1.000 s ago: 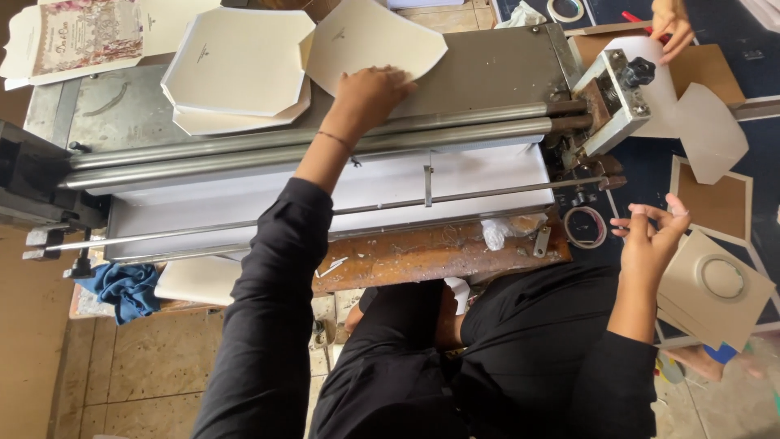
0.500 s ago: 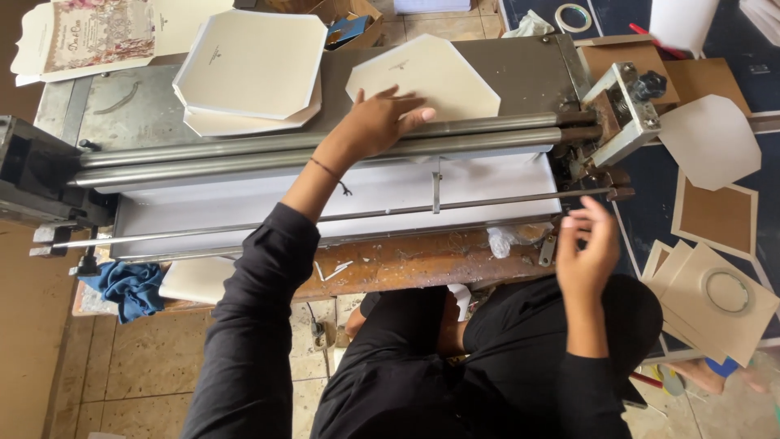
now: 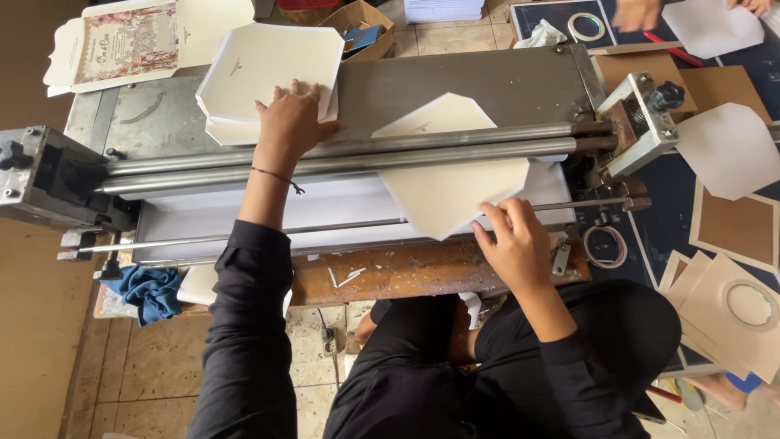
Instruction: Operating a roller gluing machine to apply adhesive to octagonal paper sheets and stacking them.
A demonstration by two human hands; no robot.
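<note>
Hands (image 3: 513, 244) on card (image 3: 455, 183); stack (image 3: 272, 69)

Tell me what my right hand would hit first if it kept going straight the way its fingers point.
Probably the cream card sheet that the right hand already pinches at its near edge; past that, the two steel rollers crossing over the sheet. Depth is hard to judge from above.

Twin steel rollers (image 3: 341, 154) bar my way straight across, thin rod (image 3: 325, 229) fences the near side, bare grey bed (image 3: 504, 81) open beyond them, card stack (image 3: 268, 69) under my left hand (image 3: 288, 122), bracket (image 3: 642, 122) blocking the right end
</note>
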